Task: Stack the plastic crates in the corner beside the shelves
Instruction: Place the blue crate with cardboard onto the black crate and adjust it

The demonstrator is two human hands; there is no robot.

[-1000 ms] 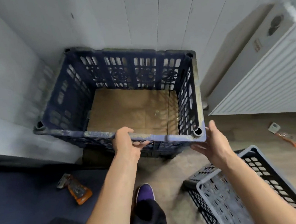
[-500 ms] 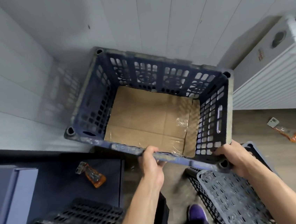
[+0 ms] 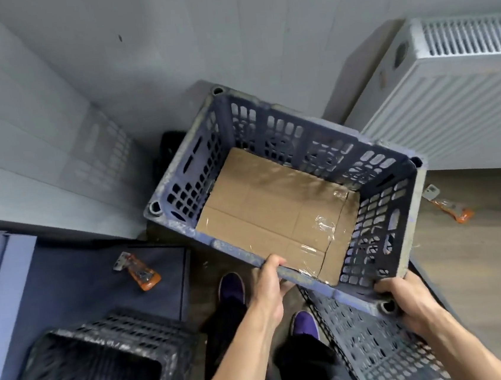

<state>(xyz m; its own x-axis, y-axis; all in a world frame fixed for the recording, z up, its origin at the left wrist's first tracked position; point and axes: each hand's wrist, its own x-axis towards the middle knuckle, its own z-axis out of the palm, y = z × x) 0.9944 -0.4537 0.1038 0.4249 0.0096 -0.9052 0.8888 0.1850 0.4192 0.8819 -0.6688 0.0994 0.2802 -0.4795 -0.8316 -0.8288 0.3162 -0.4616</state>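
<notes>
Both hands hold the blue crate [image 3: 289, 192] by its near rim. The left hand [image 3: 268, 284] pinches the long rim, with the thumb on top and the fingers curled under. The right hand [image 3: 409, 300] curls round the near right corner.

The crate is in the corner by the grey wall [image 3: 166, 44], with the radiator [image 3: 450, 100] just to its right. I cannot tell if it rests on something or hangs in the air. Something dark shows behind its far left side.

The crate looks stiff and hard. Its walls are full of holes, so it is likely light. Only a flat sheet of cardboard [image 3: 269, 206] lies in the bottom, with some shiny tape on it. The rim is thick and a bit dusty, so it should not slip much. The rim and corners look like the best places to hold. The long slots in the side walls would work too.

A dark crate [image 3: 101, 369] sits low on the left. A grey crate [image 3: 383, 349] lies under the right arm. An orange thing [image 3: 140, 269] lies on the floor near the left.
</notes>
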